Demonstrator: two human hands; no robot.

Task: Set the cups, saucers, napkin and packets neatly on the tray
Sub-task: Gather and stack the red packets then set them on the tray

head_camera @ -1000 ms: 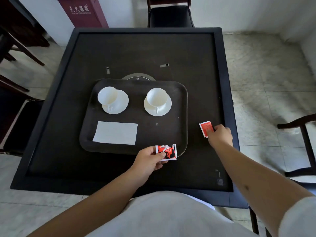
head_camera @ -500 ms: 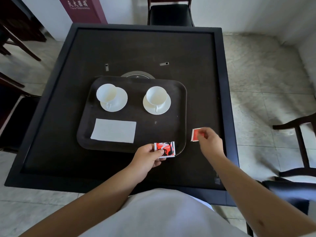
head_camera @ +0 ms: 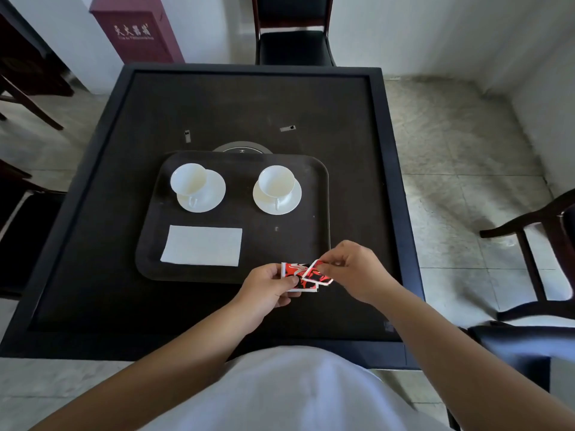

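A dark tray lies on the black table. On it stand two white cups on saucers, the left cup and the right cup, with a white napkin in front of the left one. My left hand pinches a red, black and white packet over the tray's near right corner. My right hand pinches a second red packet, which overlaps the first.
The black table has a raised rim and a round metal disc behind the tray. Chairs stand at the far side, the right and the left. A dark red box stands by the wall.
My right hand has carried its red packet left from the table's right side to meet the packet in my left hand. The left hand has stayed near the tray's corner.
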